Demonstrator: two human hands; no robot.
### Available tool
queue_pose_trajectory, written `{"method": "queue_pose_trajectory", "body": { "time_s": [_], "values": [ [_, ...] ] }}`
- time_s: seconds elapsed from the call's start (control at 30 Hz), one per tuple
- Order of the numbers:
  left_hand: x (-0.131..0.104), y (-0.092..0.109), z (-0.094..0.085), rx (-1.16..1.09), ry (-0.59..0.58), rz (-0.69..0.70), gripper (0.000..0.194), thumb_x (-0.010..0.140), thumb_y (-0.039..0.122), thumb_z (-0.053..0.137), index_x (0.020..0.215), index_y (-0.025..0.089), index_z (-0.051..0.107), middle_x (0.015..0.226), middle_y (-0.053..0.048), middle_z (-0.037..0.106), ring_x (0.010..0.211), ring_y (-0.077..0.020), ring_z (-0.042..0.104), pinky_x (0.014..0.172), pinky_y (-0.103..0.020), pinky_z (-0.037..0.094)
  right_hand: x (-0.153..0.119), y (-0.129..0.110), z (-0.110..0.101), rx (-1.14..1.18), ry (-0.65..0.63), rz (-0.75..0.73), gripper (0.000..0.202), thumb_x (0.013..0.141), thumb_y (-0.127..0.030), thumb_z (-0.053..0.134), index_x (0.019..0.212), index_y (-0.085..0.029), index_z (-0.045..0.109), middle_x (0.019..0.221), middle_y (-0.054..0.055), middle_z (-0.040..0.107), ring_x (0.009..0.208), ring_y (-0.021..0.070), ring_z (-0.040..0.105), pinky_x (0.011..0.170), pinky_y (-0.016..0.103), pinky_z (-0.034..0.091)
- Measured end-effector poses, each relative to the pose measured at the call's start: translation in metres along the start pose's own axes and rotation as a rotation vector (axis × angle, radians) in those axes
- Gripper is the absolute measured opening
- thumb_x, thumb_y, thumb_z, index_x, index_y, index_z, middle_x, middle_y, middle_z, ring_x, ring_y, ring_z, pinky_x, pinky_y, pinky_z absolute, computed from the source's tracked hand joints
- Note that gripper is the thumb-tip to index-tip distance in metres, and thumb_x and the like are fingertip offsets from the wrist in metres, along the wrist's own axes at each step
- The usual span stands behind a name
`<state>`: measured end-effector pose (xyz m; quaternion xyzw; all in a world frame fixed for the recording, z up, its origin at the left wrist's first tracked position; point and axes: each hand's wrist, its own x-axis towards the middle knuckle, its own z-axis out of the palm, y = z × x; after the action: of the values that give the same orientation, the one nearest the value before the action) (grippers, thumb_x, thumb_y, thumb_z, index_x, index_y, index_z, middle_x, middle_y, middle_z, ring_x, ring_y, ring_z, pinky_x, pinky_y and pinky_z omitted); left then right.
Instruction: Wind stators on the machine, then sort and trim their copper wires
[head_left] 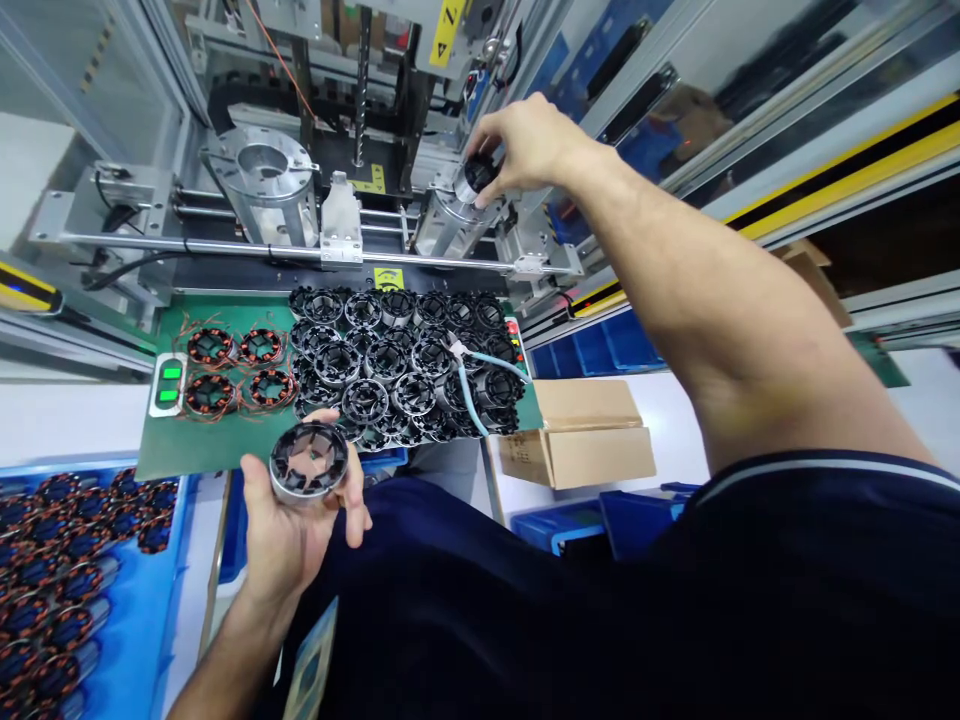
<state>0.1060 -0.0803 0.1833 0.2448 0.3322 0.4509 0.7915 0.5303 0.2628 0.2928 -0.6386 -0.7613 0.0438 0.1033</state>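
Note:
My left hand (pixel 289 525) is closed around an unwound motor stator (pixel 309 462), a black-toothed ring with a silver outer wall, held in front of my body. Farther away, my right hand (pixel 521 150) grips a second stator (pixel 474 180) by its sides, at the top of the right cylindrical metal fixture (pixel 448 225). Whether that stator is seated in the fixture or just above it, I cannot tell. The left fixture (pixel 266 175) shows an open round hole. Many bare stators (pixel 386 360) are stacked on the green mat (pixel 217 440) between me and the machine.
Blue-handled cutters (pixel 476 375) lie on the stack. Several copper-wound stators (pixel 211 393) sit left of it; more fill a blue tray (pixel 142 620). A metal rail (pixel 262 250) crosses before the fixtures. Cardboard boxes (pixel 596 440) stand at right. A green-lit switch box (pixel 169 385) is at the mat's left.

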Motion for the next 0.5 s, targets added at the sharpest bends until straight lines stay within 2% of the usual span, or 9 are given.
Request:
{"method": "queue_pose_trajectory", "body": {
  "time_s": [0.07, 0.17, 0.27, 0.4, 0.5],
  "values": [
    [-0.003, -0.003, -0.004, 0.038, -0.042, -0.012, 0.081, 0.102, 0.103, 0.066, 0.148, 0.038, 0.076, 0.081, 0.001, 0.066, 0.049, -0.0139, 0.059, 0.06, -0.033, 0.064, 0.007, 0.003, -0.002, 0.011, -0.075, -0.01, 0.067, 0.047, -0.012, 0.118, 0.107, -0.022, 0.092, 0.061, -0.026, 0.06, 0.067, -0.0016, 0.054, 0.074, 0.008, 0.036],
    [-0.01, -0.009, -0.006, 0.08, 0.037, 0.017, 0.081, 0.101, 0.101, 0.07, 0.15, 0.036, 0.072, 0.087, 0.0, 0.065, 0.055, -0.0138, 0.055, 0.058, -0.033, 0.062, 0.014, 0.002, -0.006, 0.001, -0.144, 0.033, 0.071, 0.045, -0.006, 0.115, 0.11, -0.021, 0.093, 0.06, -0.029, 0.062, 0.063, -0.0059, 0.054, 0.067, 0.002, 0.034],
    [-0.015, -0.012, -0.004, 0.096, 0.092, 0.06, 0.076, 0.103, 0.095, 0.074, 0.15, 0.035, 0.069, 0.093, -0.002, 0.067, 0.06, -0.0155, 0.058, 0.059, -0.033, 0.062, 0.017, -0.002, -0.012, -0.043, -0.183, 0.028, 0.07, 0.048, -0.01, 0.114, 0.114, -0.021, 0.093, 0.06, -0.03, 0.063, 0.061, -0.0061, 0.053, 0.061, 0.0, 0.032],
    [-0.016, -0.009, 0.006, 0.111, 0.14, 0.127, 0.067, 0.1, 0.075, 0.09, 0.15, 0.038, 0.065, 0.104, -0.003, 0.07, 0.075, -0.0182, 0.067, 0.07, -0.033, 0.065, 0.021, -0.005, -0.021, -0.105, -0.28, 0.044, 0.07, 0.057, -0.018, 0.112, 0.123, -0.022, 0.091, 0.061, -0.033, 0.063, 0.06, -0.008, 0.052, 0.059, -0.003, 0.028],
    [-0.016, -0.004, 0.011, 0.147, 0.158, 0.151, 0.07, 0.095, 0.056, 0.097, 0.153, 0.038, 0.061, 0.105, -0.002, 0.071, 0.08, -0.0189, 0.066, 0.077, -0.034, 0.066, 0.024, -0.004, -0.023, -0.126, -0.319, 0.087, 0.066, 0.057, -0.022, 0.113, 0.118, -0.018, 0.089, 0.061, -0.034, 0.066, 0.058, -0.0097, 0.052, 0.052, -0.001, 0.02]
  ]
}}
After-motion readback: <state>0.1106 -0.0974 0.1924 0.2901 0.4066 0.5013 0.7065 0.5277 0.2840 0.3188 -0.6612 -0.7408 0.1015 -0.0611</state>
